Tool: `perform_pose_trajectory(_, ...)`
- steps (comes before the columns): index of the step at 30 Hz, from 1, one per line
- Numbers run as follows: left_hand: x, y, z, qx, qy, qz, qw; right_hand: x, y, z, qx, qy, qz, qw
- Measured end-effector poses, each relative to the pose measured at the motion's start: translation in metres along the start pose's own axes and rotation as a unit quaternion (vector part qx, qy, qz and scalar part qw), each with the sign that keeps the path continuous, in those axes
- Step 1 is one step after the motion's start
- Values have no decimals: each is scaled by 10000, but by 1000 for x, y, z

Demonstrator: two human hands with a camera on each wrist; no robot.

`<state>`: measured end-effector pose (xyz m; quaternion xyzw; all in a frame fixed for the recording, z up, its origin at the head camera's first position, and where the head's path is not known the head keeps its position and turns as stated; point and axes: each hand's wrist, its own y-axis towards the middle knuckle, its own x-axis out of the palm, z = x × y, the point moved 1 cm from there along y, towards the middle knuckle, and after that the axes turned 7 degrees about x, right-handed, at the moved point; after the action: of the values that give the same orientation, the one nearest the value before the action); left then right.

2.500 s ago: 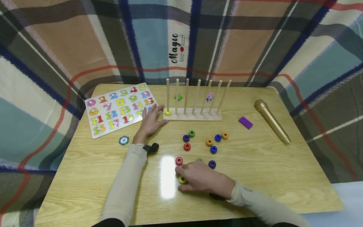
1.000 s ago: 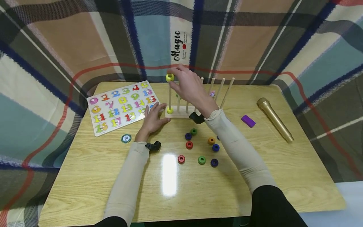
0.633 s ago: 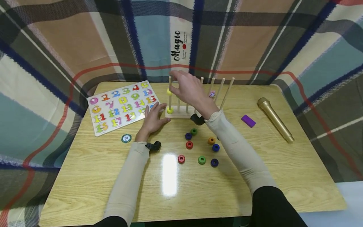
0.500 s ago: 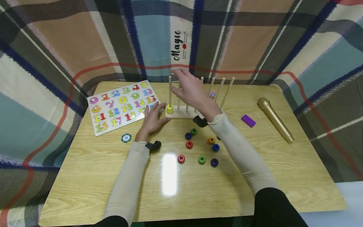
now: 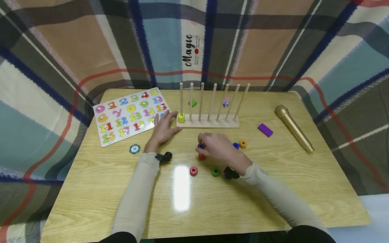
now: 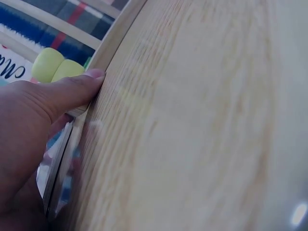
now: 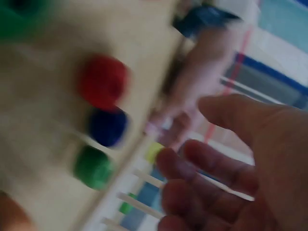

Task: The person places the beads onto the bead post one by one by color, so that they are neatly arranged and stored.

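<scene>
Head view: left hand (image 5: 163, 130) touches 7-peg rack (image 5: 209, 124).

Tabletop play corner, from where I stand: plaid cloth (image 5: 264, 40) hangs behind and on both sides of a wood-grain table (image 5: 91, 189), with number board (image 5: 130, 116), wooden peg rack (image 5: 209, 123) and small coloured rings (image 5: 193, 171) on top. Home, classroom or recording set, can't tell; cloth fills the background.

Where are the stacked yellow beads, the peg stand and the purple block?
Yellow beads (image 5: 181, 118): head view, side of the stack.
Peg stand (image 5: 204, 124): head view, bare part of the wooden base.
Purple block (image 5: 265, 130): head view, middle of the top face.
</scene>
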<state>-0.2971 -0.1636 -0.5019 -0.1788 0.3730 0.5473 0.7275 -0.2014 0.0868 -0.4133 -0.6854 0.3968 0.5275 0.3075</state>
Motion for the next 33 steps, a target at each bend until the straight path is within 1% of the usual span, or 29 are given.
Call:
perform_pose_trajectory(3, 1, 0, 1, -18, -24, -12, 10000, 16, -13, 5, 120, -69, -317, 9994)
perform_pose_trajectory(8, -1, -3, 3, -4, -121, 23, 9999, 30, -20, 5, -101, -111, -416, 9990)
perform_pose_trajectory(12, 1, -3, 5, 40, -127, 18, 9999, 34, -23, 4, -219, -114, -413, 9988)
perform_pose_trajectory(16, 1, -2, 5, 36, -97, 36, 9999, 28, -20, 4, -231, -70, -366, 9990)
perform_pose_trajectory(18, 1, -2, 5, 29, -83, 48, 9999, 20, -18, 5, -223, 10, -282, 9994)
perform_pose_trajectory(20, 1, -2, 4, 25, -74, 46, 10000, 10, -13, 5, -228, 123, -93, 9996)
perform_pose_trajectory(23, 1, -2, 3, 13, -96, 26, 9999, -12, -3, 4, -270, 265, 352, 9987)
perform_pose_trajectory(25, 1, -2, 4, 9, -110, 20, 9999, -30, 7, 4, -243, 427, 716, 9962)
perform_pose_trajectory(27, 1, -2, 4, -9, -134, 38, 9999, -49, 19, 2, -195, 621, 1091, 9919)
perform_pose_trajectory(29, 1, -2, 3, -7, -128, 50, 9999, -67, 32, 0, -106, 882, 1448, 9855)
perform_pose_trajectory(33, 1, 0, 1, 9, -57, 35, 10000, -94, 55, -3, -96, 1213, 2089, 9703)
